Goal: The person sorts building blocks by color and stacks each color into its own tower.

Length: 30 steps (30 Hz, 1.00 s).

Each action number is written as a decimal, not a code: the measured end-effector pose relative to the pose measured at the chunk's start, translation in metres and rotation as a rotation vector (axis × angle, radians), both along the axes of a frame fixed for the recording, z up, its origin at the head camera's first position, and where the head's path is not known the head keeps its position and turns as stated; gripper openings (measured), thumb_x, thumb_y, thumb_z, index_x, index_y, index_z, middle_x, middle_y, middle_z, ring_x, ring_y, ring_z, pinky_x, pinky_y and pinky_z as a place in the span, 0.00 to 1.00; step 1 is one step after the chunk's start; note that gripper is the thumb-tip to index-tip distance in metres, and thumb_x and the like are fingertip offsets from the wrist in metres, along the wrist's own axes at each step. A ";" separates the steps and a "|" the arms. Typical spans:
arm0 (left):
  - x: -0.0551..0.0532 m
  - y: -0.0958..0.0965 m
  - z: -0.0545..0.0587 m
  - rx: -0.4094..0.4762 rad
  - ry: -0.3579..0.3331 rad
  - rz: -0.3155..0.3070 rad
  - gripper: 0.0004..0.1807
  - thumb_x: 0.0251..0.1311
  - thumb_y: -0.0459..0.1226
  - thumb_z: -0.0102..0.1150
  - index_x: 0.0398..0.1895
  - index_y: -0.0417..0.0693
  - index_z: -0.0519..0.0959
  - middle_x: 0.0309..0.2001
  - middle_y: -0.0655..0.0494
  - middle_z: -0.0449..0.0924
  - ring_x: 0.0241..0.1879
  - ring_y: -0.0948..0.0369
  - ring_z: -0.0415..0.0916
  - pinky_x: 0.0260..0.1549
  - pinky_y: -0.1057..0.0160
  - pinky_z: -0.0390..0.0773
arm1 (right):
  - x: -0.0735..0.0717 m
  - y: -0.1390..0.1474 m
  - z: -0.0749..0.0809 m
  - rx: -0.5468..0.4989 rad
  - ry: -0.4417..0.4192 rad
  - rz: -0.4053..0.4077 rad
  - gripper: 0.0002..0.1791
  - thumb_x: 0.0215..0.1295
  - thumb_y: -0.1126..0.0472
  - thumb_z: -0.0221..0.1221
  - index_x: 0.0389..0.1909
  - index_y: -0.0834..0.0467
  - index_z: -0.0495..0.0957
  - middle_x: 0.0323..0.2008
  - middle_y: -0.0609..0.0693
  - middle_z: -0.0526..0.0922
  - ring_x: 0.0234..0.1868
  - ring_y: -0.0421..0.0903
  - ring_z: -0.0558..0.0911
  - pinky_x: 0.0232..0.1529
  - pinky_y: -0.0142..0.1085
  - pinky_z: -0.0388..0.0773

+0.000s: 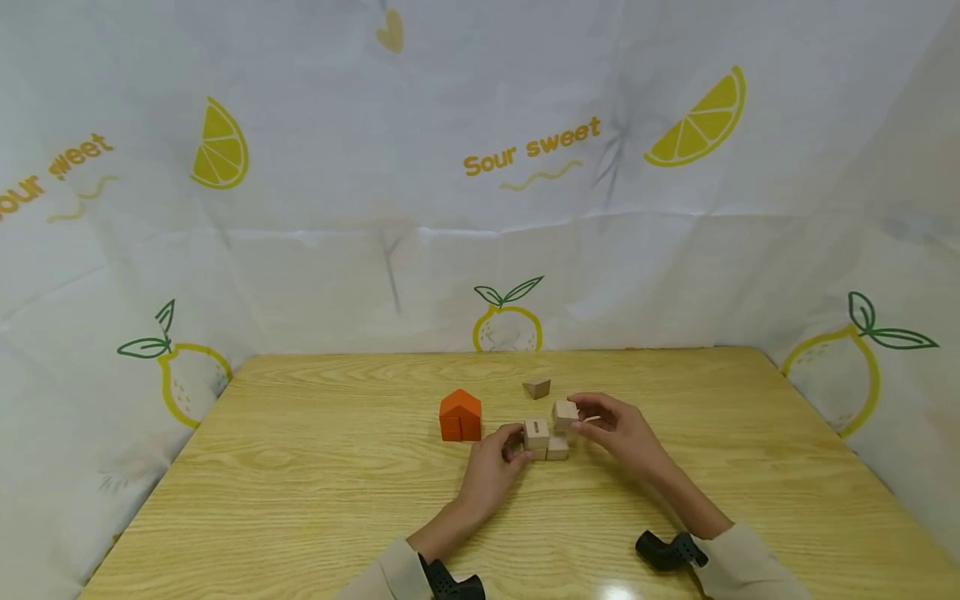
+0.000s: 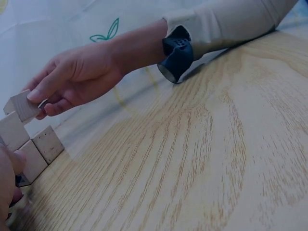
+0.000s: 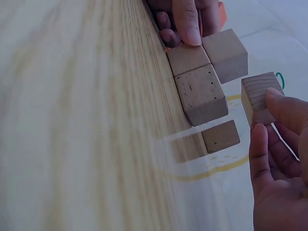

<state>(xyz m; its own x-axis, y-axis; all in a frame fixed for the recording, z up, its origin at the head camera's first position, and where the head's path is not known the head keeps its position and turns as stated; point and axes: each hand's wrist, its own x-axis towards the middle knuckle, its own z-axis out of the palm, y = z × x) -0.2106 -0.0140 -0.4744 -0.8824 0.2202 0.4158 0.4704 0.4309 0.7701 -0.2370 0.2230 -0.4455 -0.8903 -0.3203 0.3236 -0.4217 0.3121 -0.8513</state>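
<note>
A small stack of plain wooden blocks stands on the table, with a lower left block [image 3: 190, 60] and a lower right block [image 3: 202, 94] side by side. An upper block [image 1: 536, 432] with a dark slot sits over the left one. My left hand [image 1: 491, 473] holds the stack's left side, thumb against the lower left block and fingers curled, partly hidden behind it. Between thumb and fingertips, my right hand [image 1: 622, 433] pinches another wooden cube [image 3: 260, 96]. That cube is raised beside the upper block, above the lower right one.
An orange house shape [image 1: 460, 417] built of blocks stands left of the stack. Behind the stack lies a wooden wedge [image 1: 537, 387]. The wood-grain table [image 1: 315, 467] ends at a white lemon-print sheet [image 1: 337, 283].
</note>
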 end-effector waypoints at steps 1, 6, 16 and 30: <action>0.000 0.000 0.000 -0.002 0.002 0.000 0.18 0.58 0.35 0.65 0.52 0.39 0.78 0.33 0.52 0.81 0.23 0.70 0.65 0.23 0.70 0.68 | 0.001 0.000 0.000 -0.002 -0.002 0.013 0.20 0.64 0.60 0.62 0.57 0.59 0.75 0.48 0.55 0.77 0.47 0.46 0.77 0.45 0.33 0.76; 0.000 -0.001 0.000 0.002 -0.014 0.000 0.18 0.58 0.35 0.65 0.51 0.40 0.79 0.31 0.55 0.79 0.23 0.69 0.65 0.23 0.70 0.68 | 0.004 -0.003 -0.001 -0.016 -0.033 0.084 0.21 0.64 0.62 0.62 0.57 0.60 0.75 0.50 0.57 0.77 0.46 0.49 0.78 0.42 0.35 0.77; 0.001 -0.001 0.001 0.008 -0.039 0.001 0.18 0.59 0.36 0.65 0.52 0.41 0.79 0.31 0.57 0.78 0.24 0.70 0.66 0.24 0.70 0.68 | 0.006 -0.005 -0.001 -0.005 -0.062 0.114 0.22 0.63 0.62 0.62 0.57 0.62 0.74 0.52 0.59 0.76 0.45 0.48 0.79 0.40 0.36 0.78; 0.000 0.000 0.003 0.012 -0.051 -0.003 0.18 0.59 0.35 0.65 0.52 0.41 0.79 0.35 0.54 0.80 0.24 0.70 0.66 0.24 0.70 0.68 | 0.004 -0.004 -0.003 0.005 -0.066 0.139 0.20 0.64 0.63 0.62 0.56 0.62 0.74 0.41 0.58 0.75 0.42 0.51 0.79 0.40 0.35 0.77</action>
